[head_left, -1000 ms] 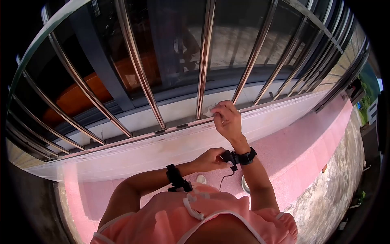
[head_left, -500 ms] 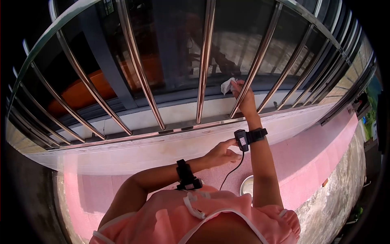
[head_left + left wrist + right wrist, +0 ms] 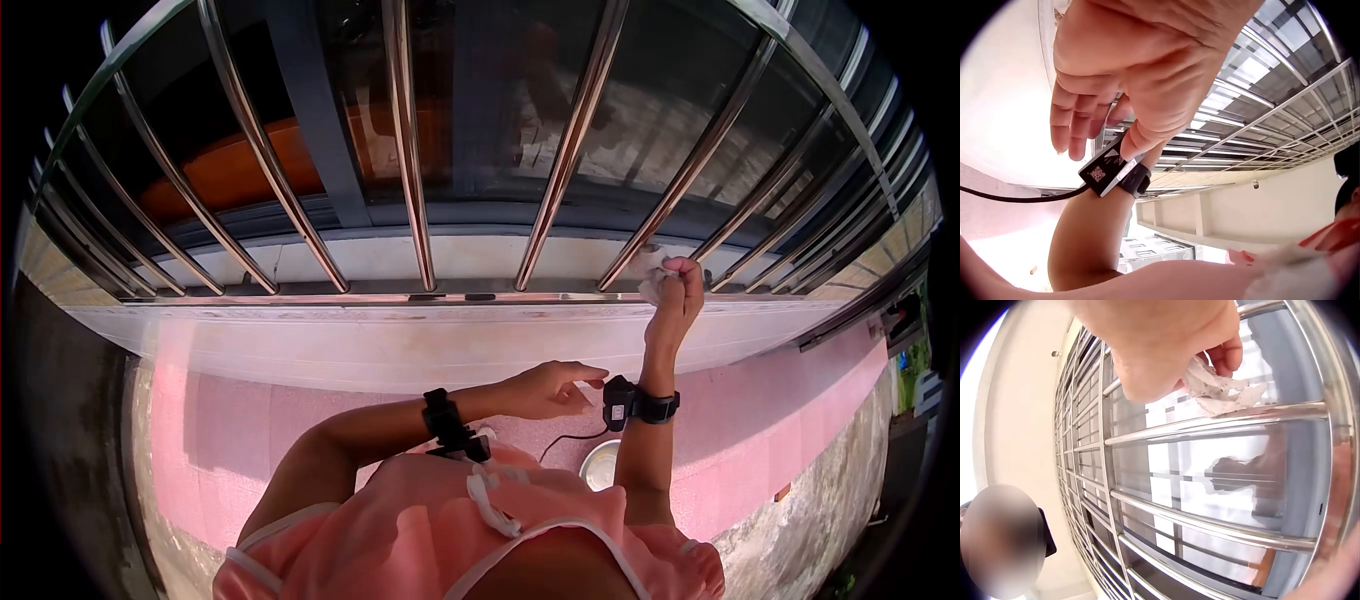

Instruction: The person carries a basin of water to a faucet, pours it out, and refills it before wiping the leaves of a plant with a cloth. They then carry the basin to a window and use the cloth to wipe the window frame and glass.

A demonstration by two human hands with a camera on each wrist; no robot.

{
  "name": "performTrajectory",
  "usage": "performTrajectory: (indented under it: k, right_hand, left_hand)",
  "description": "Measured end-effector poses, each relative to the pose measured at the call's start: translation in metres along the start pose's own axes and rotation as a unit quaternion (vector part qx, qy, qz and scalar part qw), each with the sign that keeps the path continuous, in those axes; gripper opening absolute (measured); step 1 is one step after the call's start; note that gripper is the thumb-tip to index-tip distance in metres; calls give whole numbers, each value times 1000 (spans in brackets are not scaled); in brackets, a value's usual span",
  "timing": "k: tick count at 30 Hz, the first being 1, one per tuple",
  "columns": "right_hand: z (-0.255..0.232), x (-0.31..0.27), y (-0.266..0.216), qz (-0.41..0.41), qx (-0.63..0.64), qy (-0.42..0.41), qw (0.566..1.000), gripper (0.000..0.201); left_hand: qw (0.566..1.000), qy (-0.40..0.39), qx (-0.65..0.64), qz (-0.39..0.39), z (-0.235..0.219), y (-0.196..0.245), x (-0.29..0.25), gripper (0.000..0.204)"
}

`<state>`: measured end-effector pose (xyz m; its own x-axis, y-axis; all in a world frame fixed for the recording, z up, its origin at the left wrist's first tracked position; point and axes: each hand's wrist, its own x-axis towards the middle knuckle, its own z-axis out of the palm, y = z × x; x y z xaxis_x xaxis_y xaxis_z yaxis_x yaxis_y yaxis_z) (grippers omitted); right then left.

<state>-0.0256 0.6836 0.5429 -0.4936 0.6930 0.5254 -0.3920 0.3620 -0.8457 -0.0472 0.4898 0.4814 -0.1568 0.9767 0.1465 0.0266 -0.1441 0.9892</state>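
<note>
Where the head view looks down on the scene, the right hand [image 3: 677, 303] pinches a crumpled white tissue [image 3: 653, 285] between thumb and fingers. The tissue is at the window ledge [image 3: 480, 253], just beside the foot of a shiny metal bar [image 3: 687, 165]. The left hand [image 3: 548, 390] is lower down, its index finger stretched toward a black box [image 3: 617, 402] on the right wrist; whether the tip touches it, I cannot tell. A cable [image 3: 572, 437] runs from the box, and a round bowl [image 3: 600, 468] sits below on the pink floor [image 3: 240, 430].

From the left wrist, the left palm is turned to the camera. Three fingers lie straight, side by side, and the thumb overlaps the edge of the black box without clear sign of contact.

From the right wrist, the right hand's fingers are bent around the tissue, which is specked with dark marks and hangs over a bar, its loose end spread out. Behind the bars, the window glass [image 3: 1229, 447] shows reflections; the thumb's grip is hidden from this side.
</note>
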Motion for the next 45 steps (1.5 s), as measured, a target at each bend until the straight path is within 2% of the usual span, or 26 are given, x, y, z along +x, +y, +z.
performTrajectory:
  k: [1,3,5,6,7,9,11,13,17,18,21,24,27,31,32,36,41,45]
  right_hand:
    - [1,-9,-10,-14,17,4,1000,17]
    - [10,-22,-20,19,90,1,996,5]
    - [17,-36,-29,39,111,-8,993,8]
    - [20,-43,-29,34,99,-42,994,17]
    - [27,-48,-29,5,72,-65,995,17]
    - [43,-59,-30,-54,18,-111,992,21]
    - [58,-68,-35,-47,28,-141,988,20]
    - [69,-73,-40,-37,32,-173,984,18]
    - [89,-74,-47,-74,40,-261,962,22]
    - [90,-76,-47,-30,66,-298,952,28]
    - [102,-80,-40,-41,72,-315,945,31]
    - [111,-82,-38,-41,57,-308,949,33]
    - [111,-79,-31,-46,42,-273,960,32]
    - [113,-74,-20,-26,82,-240,967,29]
    - [114,-74,-19,-24,82,-235,968,28]
    - [117,-75,-18,-17,74,-220,972,26]
    - [117,-74,-19,-40,51,-217,974,26]
    - [119,-77,-19,-49,29,-216,975,30]
  left_hand:
    - [1000,7,20,8,-7,11,-13,45]
    - [998,20,62,23,-24,45,-45,41]
    - [983,106,122,89,-45,78,-78,32]
    - [972,183,103,104,-54,92,-97,28]
    - [955,257,82,120,-64,103,-116,24]
    - [902,385,71,185,-91,115,-158,22]
    - [835,491,53,242,-115,124,-188,23]
    - [769,579,90,257,-128,130,-195,23]
    - [760,605,138,194,-149,129,-184,44]
    - [773,594,152,165,-155,128,-179,52]
    - [800,582,91,112,-181,117,-167,62]
    - [812,579,57,51,-201,112,-160,63]
    - [836,539,58,80,-204,107,-149,68]
    - [856,507,50,89,-212,110,-159,59]
    - [850,517,46,93,-216,110,-158,60]
    - [885,461,9,69,-228,112,-160,65]
    - [924,383,9,24,-237,115,-144,73]
    - [945,323,-44,14,-243,109,-127,78]
